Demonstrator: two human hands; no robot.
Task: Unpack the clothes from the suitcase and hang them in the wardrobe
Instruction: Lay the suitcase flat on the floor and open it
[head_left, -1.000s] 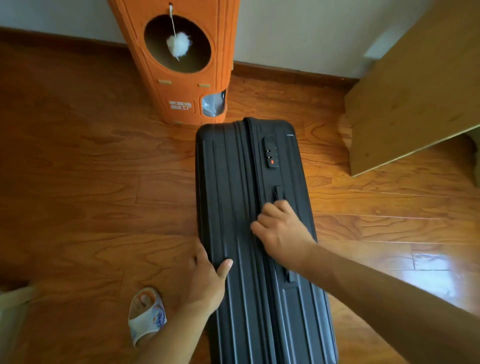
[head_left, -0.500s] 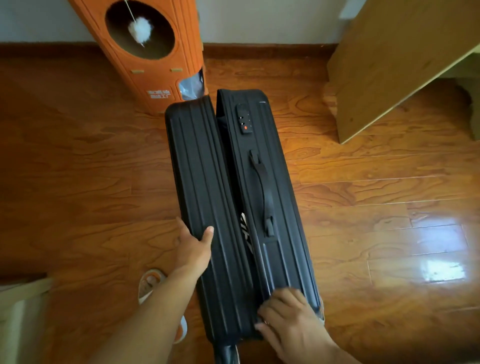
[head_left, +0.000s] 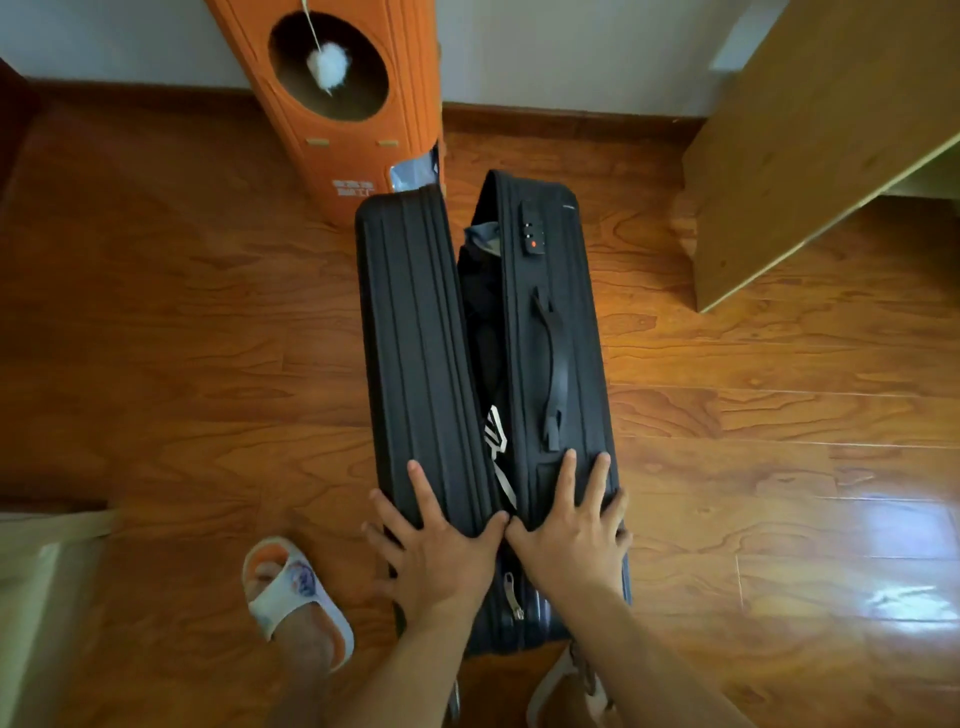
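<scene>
Suitcase (head_left: 415, 338) stands on floor (head_left: 182, 338), halves parted; left hand (head_left: 441, 556) and right hand (head_left: 571, 540) press flat on near edges, fingers spread.

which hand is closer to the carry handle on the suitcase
Right. The right hand lies on the shell that carries the handle, fingertips just below its lower end. The left hand is on the other shell, across the gap.
</scene>
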